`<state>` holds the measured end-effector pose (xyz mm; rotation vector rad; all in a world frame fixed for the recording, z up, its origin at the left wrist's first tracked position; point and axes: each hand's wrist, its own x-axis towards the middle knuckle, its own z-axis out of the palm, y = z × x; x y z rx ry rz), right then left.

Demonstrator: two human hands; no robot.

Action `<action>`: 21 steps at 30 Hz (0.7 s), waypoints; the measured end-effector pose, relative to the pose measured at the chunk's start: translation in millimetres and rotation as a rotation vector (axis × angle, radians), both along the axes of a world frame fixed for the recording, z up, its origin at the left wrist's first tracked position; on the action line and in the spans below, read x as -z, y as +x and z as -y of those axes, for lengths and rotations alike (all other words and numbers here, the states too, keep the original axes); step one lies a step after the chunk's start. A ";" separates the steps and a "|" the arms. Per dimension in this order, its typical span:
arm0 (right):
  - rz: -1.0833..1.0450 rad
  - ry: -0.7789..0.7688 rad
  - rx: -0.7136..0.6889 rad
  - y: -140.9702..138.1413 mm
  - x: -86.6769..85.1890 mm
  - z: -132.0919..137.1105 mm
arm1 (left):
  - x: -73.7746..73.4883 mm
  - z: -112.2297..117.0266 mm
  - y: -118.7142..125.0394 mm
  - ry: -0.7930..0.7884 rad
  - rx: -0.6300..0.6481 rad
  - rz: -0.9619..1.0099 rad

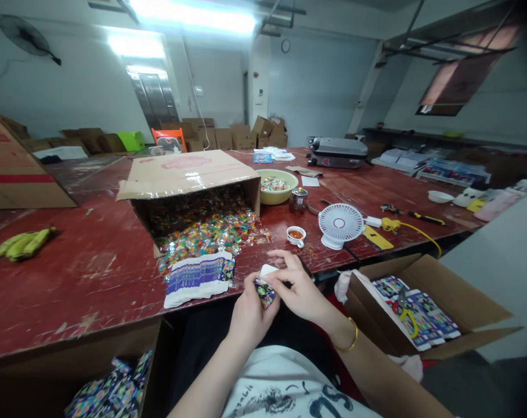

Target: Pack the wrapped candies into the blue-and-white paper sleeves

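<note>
Close to the table's front edge, my left hand point(249, 316) is wrapped round a small printed carton point(264, 295) with a dark, colourful face. My right hand point(302, 290) pinches the carton's white flap point(267, 270) at the top, its other fingers stretched out. What is inside the carton cannot be seen. Just left of my hands, a row of flat purple-and-white cartons point(198, 280) lies overlapped on the table. Behind them, small wrapped candies point(211, 232) spill from a cardboard box point(189, 171) lying on its side.
On the red table point(93, 278) stand a white fan point(340, 224), a small cup point(295, 236), a glass jar point(298, 201) and a green bowl point(276, 194). Bananas point(25, 244) lie left. An open carton box point(455, 278) holds printed packs and scissors point(407, 319). Filled packs point(115, 386) lie below left.
</note>
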<state>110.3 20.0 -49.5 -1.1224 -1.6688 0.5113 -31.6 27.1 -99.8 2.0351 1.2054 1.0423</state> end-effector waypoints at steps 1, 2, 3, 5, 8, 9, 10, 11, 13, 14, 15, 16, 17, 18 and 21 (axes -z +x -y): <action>-0.070 -0.012 -0.017 0.2 0.8 0.9 | -0.4 0.2 -0.3 -0.027 -0.003 0.066; -0.174 -0.045 -0.024 0.7 2.4 1.5 | -0.5 0.3 -0.5 -0.026 -0.009 0.143; -0.299 -0.101 -0.030 1.0 4.8 1.8 | -0.3 0.2 -0.5 -0.005 -0.017 0.216; -0.553 -0.279 -0.071 0.4 11.7 1.4 | 1.4 -0.4 -0.8 0.053 -0.036 0.299; -0.815 -0.508 -0.150 -5.5 22.5 0.1 | 5.5 -1.5 -3.3 0.071 -0.062 0.250; -0.859 -0.525 -0.146 -8.3 25.1 -0.2 | 6.7 -1.5 -4.5 0.067 -0.068 0.220; -0.885 -0.521 -0.134 -11.3 26.9 -0.5 | 7.8 -1.3 -5.7 0.063 -0.071 0.195; -0.898 -0.509 -0.121 -14.0 28.0 -0.8 | 8.7 -0.9 -6.7 0.059 -0.073 0.176; -0.897 -0.507 -0.114 -18.3 29.2 -1.2 | 10.3 0.2 -8.2 0.069 -0.067 0.138; -0.889 -0.510 -0.111 -19.7 29.7 -1.3 | 11.2 0.7 -8.5 0.082 -0.059 0.111; -0.872 -0.509 -0.102 -20.6 30.2 -1.1 | 12.2 1.1 -8.6 0.098 -0.048 0.078; -0.842 -0.498 -0.087 -21.1 30.9 -0.5 | 13.2 1.3 -8.5 0.113 -0.040 0.046; -0.795 -0.477 -0.076 -21.5 31.8 0.6 | 14.2 1.4 -8.2 0.127 -0.041 0.022; -0.735 -0.442 -0.072 -21.8 32.8 2.2 | 15.1 1.5 -7.9 0.139 -0.051 0.007; -0.532 -0.285 -0.069 -23.3 36.0 9.5 | 16.9 1.7 -6.5 0.175 -0.098 -0.002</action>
